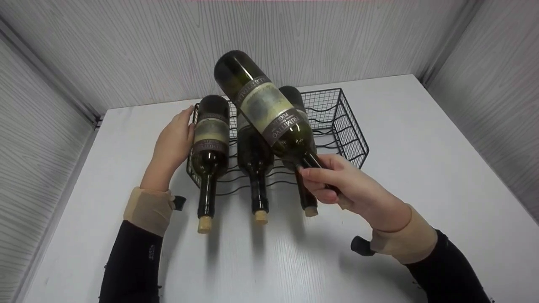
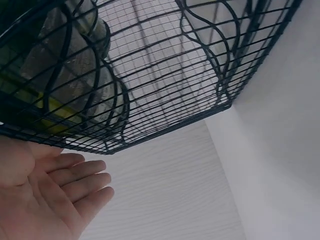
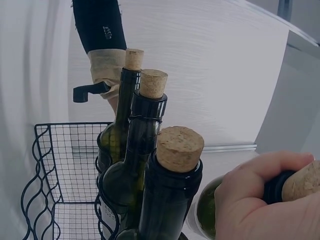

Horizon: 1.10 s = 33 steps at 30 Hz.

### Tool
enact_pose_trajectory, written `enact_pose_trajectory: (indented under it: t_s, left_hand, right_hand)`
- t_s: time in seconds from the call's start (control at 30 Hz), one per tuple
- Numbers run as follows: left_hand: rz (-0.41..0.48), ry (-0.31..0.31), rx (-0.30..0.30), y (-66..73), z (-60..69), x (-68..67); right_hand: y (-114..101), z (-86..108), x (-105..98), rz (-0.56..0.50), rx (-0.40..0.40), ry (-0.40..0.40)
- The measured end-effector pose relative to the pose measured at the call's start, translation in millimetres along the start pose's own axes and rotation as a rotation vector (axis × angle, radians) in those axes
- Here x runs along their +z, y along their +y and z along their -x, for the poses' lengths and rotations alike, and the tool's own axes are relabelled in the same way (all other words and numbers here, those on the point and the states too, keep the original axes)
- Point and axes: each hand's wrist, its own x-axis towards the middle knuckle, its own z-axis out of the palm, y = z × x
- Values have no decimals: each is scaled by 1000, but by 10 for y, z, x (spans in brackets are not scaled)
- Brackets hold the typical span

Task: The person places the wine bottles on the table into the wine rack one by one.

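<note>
My right hand (image 1: pixel 349 183) grips a dark green wine bottle (image 1: pixel 265 107) by its neck. The bottle is tilted above the black wire rack (image 1: pixel 351 126), its base toward the upper left. Three corked bottles lie in the rack, necks toward me: a left bottle (image 1: pixel 211 134), a middle bottle (image 1: pixel 255 153) and a right bottle (image 1: pixel 308 197), partly covered by the held one. In the right wrist view, a cork (image 3: pixel 302 182) shows past my fingers. My left hand (image 1: pixel 173 136) lies along the rack's left side, fingers extended in the left wrist view.
The rack stands on a white table (image 1: pixel 421 168) near a pale wood-grain back wall (image 1: pixel 147 46). Bare wavy rack wires (image 1: pixel 328 145) show right of the bottles. Side walls flank the table, and a black camera mount (image 1: pixel 362 246) juts from the right wrist.
</note>
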Motion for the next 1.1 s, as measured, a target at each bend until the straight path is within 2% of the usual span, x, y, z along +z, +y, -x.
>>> enact_pose_trajectory:
  t_s: [0.27,0.8,1.1]
  left_hand:
    - [36,-63,-23,7,-4,0]
    - [81,-68,-46,17,-25,27]
    - [73,-56,-43,22,-5,23]
  right_hand:
    - [23,12,-8,-51,-11,12]
    - [31,52,-70,-60,-6,79]
    - [21,117,-93,-92,-45,137]
